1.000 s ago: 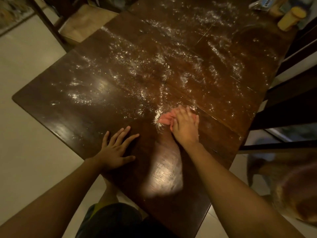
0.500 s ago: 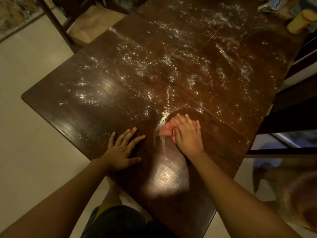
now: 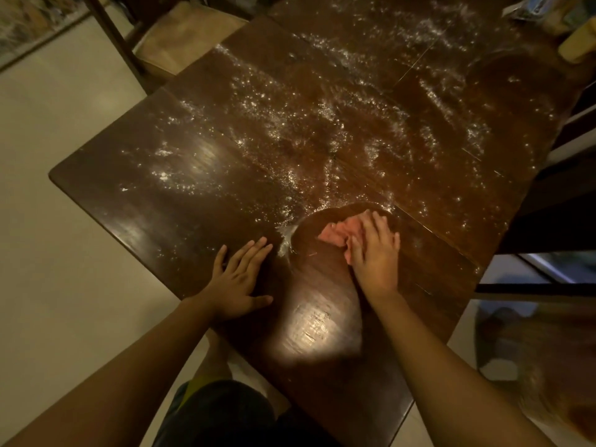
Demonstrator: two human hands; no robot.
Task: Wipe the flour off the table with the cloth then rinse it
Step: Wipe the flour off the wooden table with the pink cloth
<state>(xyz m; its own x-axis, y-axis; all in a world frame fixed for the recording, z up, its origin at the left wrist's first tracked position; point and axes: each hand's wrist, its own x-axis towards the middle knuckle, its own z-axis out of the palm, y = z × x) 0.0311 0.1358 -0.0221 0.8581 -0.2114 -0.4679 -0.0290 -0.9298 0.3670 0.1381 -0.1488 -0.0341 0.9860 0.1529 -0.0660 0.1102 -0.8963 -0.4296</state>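
Nearest me: both forearms reach out over the near corner of the tabletop (image 3: 354, 382).

Left hand (image 3: 240, 282): flat, palm down, fingers straight and spread, holding nothing. Looks like a brace only.

Right hand (image 3: 375, 256): palm down on the pink cloth (image 3: 335, 235), fingers laid fairly straight over it, pressing rather than clutching. The cloth is bunched, with its left part sticking out from under the fingers.

Change over the last second: the cloth was hard up against a small flour ridge (image 3: 285, 240); it has now swung right and sits apart from it. That leaves a rounded wiped patch (image 3: 322, 269) around and below the cloth, with a clean curved edge along the flour line.

My read: the wipe works and the stroke is an arc pivoting at the wrist, but the flour is being pushed into a ridge more than picked up. That ridge needs collecting.

Beyond: loose flour (image 3: 322, 124) is scattered over most of the middle and far tabletop, untouched. It is early in the wipe and the rinse is not yet due.

Far right corner: yellow container (image 3: 577, 46), well apart.
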